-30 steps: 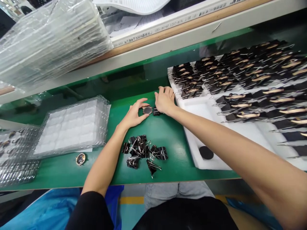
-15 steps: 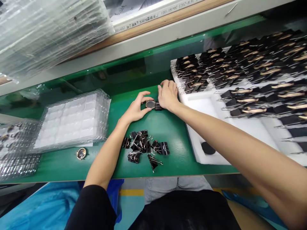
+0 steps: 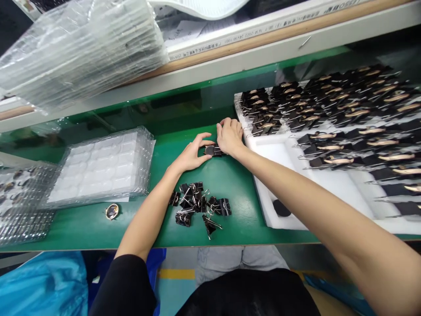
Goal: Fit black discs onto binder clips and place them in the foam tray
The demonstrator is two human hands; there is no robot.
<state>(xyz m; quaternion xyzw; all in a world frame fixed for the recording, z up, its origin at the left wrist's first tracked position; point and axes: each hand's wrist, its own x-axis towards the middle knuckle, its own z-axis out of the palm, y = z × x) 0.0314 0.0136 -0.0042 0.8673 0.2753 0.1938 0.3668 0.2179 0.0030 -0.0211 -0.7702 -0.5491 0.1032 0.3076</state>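
My left hand (image 3: 193, 154) curves its thumb and fingers around a small round watch case (image 3: 208, 150) with a dark face, held just above the green bench. From the other side, my right hand (image 3: 230, 136) grips a black binder clip (image 3: 217, 152), its fingers hiding the handles. The clip's jaws now overlap the watch case. Below my hands lies a loose pile of black binder clips (image 3: 194, 199). Another gold-rimmed watch case (image 3: 112, 211) rests on the bench to the left.
On the right, a white foam tray (image 3: 268, 175) carries rows of clipped watch cases (image 3: 342, 96) and a black disc (image 3: 282, 208). Clear plastic trays (image 3: 101, 164) are stacked at the left, with filled ones (image 3: 23, 197) beyond. More plastic trays (image 3: 88, 52) sit on the shelf above.
The binder clip in my right hand has moved left onto the watch case, covering part of its face. The head view has shifted slightly.
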